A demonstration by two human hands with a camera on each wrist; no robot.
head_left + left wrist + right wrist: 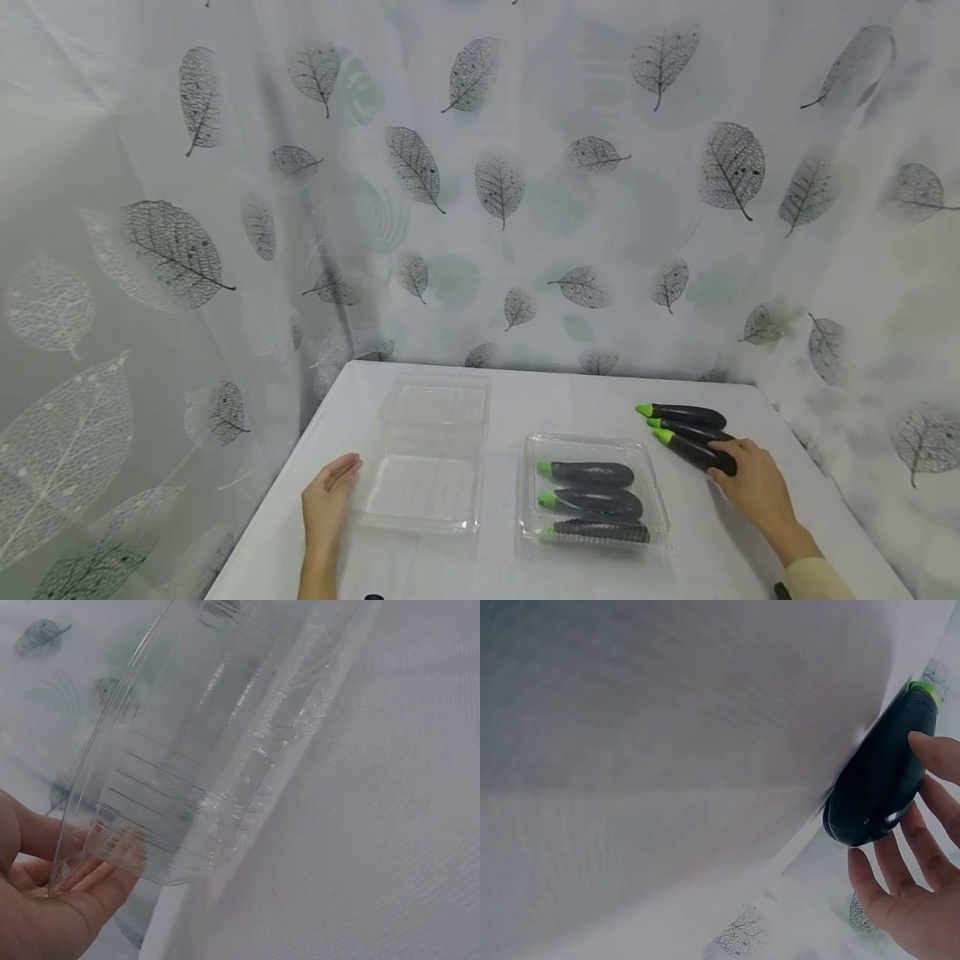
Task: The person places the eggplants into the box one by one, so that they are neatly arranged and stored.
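My right hand [756, 492] grips the blunt end of a dark eggplant [693, 451] with a green cap. In the right wrist view, thumb and fingertips touch the eggplant [885, 769] from different sides. Two more eggplants [686, 414] lie just behind it. My left hand [327, 502] is at the left edge of an opened clear plastic box [420, 527], its fingers fairly straight. The left wrist view shows some of these fingers through the clear wall [161, 780]; how firmly they touch it is unclear.
A second clear plastic box [658, 500] stands mid-table with three eggplants [592, 501] inside, side by side. A white cloth covers the table [577, 400]. Leaf-printed curtains [547, 208] hang behind and on both sides. Small dark objects peek in at the bottom edge.
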